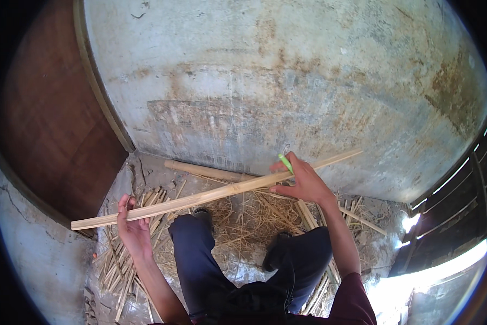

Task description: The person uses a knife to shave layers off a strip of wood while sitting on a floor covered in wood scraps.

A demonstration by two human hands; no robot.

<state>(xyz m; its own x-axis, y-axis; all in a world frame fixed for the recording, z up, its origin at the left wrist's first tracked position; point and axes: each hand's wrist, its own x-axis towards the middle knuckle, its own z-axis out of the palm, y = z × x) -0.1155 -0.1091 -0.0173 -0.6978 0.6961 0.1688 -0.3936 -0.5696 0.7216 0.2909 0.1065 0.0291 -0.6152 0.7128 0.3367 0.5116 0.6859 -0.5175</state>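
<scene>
A long, flat, pale bamboo strip [216, 192] spans both hands above the knees, its long axis running from lower left to upper right, the right end highest. The left hand [132, 225] cradles it from below, fingers loosely curled; the right hand [303, 181] presses on it further along, also pinching a small green-handled tool [285, 162]. Both hands are about equally near.

The long bamboo strip [211, 195] runs slantwise across the scene, above the person's knees. The left hand [132, 230] holds it near its left end; the right hand [303, 181] grips it right of its middle, with a small tool [285, 162] in the fingers. Behind the strip a thick bamboo pole [208, 171] lies on the floor against the wall [286, 81]. Below the strip's left end lies a pile of bamboo slivers [119, 265]; under its middle, loose shavings [249, 216].
</scene>
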